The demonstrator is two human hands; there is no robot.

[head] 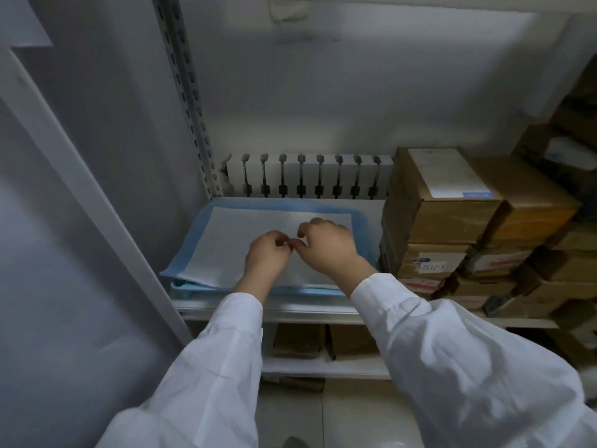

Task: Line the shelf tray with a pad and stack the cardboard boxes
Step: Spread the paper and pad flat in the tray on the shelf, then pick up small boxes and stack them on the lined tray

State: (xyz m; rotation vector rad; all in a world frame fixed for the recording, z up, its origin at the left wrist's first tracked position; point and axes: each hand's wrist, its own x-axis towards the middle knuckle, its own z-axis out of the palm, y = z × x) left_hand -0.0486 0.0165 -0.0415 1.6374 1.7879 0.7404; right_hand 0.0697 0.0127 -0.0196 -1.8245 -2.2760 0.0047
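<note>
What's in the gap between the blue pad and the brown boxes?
Nothing stands there. The head view shows only a thin strip of bare white shelf between the pad and the cardboard boxes, narrowing toward the front.

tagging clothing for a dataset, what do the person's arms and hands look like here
The left hand and right hand are bare, no gloves. The left sleeve and right sleeve are long, loose and white, like a lab coat's, each ending in a cuff at the wrist.
</note>
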